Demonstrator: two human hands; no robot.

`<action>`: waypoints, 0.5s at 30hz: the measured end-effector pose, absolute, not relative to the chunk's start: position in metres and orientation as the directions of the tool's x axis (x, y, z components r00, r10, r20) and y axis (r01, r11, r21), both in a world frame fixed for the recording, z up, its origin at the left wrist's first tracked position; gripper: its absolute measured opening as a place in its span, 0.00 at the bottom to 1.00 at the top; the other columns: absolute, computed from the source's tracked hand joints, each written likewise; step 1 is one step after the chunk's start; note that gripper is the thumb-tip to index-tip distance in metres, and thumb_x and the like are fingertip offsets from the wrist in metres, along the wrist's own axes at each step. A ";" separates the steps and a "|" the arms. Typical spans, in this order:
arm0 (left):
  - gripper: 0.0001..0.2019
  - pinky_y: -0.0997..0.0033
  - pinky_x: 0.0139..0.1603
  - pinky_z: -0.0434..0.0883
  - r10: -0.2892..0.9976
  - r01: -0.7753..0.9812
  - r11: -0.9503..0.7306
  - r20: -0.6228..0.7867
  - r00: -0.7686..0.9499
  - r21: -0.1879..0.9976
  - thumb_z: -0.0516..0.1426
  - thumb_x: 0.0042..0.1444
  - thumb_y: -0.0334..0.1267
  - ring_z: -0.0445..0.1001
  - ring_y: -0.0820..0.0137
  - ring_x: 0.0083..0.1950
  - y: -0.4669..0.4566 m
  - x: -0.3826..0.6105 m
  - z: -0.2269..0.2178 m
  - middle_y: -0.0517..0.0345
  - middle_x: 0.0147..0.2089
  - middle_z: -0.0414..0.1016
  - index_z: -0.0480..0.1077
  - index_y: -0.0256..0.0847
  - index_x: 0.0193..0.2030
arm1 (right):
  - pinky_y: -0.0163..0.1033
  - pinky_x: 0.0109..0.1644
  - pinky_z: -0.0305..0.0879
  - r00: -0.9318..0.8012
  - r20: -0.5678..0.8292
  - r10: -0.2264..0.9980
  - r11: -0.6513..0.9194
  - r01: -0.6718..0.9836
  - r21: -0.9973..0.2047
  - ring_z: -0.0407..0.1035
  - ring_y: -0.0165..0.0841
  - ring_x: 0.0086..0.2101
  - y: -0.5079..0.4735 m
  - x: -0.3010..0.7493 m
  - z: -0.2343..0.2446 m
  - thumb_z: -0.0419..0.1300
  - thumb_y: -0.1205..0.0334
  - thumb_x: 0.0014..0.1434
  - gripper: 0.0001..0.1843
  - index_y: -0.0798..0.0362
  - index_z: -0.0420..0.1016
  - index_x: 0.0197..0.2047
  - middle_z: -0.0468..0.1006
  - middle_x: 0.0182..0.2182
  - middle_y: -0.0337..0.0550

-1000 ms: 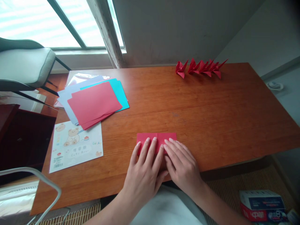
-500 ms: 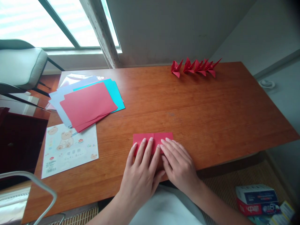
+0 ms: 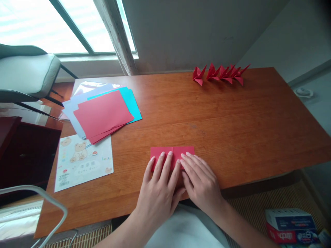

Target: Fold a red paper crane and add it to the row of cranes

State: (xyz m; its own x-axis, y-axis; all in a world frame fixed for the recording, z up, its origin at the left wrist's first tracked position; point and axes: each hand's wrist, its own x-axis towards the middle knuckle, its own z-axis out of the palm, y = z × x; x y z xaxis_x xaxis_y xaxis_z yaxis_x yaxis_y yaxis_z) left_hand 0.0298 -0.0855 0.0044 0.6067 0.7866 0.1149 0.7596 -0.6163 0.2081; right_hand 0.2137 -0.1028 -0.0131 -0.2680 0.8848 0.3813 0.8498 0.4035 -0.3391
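A red sheet of paper [image 3: 172, 149], folded into a flat rectangle with a short crease line at its middle, lies near the table's front edge. My left hand [image 3: 160, 186] rests on its left part, fingers stretched out and spread, pressing it flat. On its right part lies my right hand [image 3: 201, 179], fingers extended close together, palm down. Both hands cover the paper's near edge. Several red folded paper cranes [image 3: 224, 75] stand in a row at the table's back right.
Left on the wooden table [image 3: 165, 110] are loose red sheets [image 3: 103, 113] over blue sheets [image 3: 134, 106], beside a bear-printed cover sheet [image 3: 85, 163]. A chair [image 3: 28, 74] stands by the window. Boxes [image 3: 291, 224] sit at lower right, and a white curved tube [image 3: 51, 201] at lower left.
The whole view has shifted, so everything appears slightly further right. Both hands stay on the folded red paper in almost the same pose.
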 end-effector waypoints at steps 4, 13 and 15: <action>0.34 0.46 0.76 0.45 0.784 0.757 -0.620 0.115 0.610 0.205 0.54 0.65 0.55 0.53 0.48 0.76 -0.085 0.030 0.004 0.43 0.76 0.55 0.59 0.39 0.72 | 0.53 0.66 0.67 -0.267 0.389 0.882 0.407 0.847 -0.342 0.68 0.43 0.61 -0.103 0.214 -0.014 0.57 0.73 0.65 0.23 0.60 0.70 0.63 0.77 0.58 0.53; 0.34 0.47 0.75 0.46 0.790 0.762 -0.612 0.105 0.605 0.214 0.54 0.65 0.54 0.53 0.49 0.76 -0.085 0.030 0.006 0.45 0.76 0.54 0.59 0.40 0.73 | 0.53 0.66 0.68 -0.255 0.384 0.887 0.396 0.848 -0.352 0.70 0.43 0.61 -0.103 0.214 -0.014 0.58 0.73 0.64 0.25 0.58 0.70 0.64 0.77 0.58 0.53; 0.34 0.47 0.75 0.46 0.790 0.761 -0.611 0.109 0.604 0.217 0.54 0.65 0.54 0.53 0.49 0.76 -0.085 0.030 0.006 0.44 0.76 0.54 0.59 0.39 0.73 | 0.53 0.66 0.68 -0.256 0.383 0.888 0.396 0.848 -0.352 0.70 0.43 0.61 -0.103 0.214 -0.014 0.58 0.73 0.64 0.25 0.58 0.70 0.64 0.77 0.59 0.52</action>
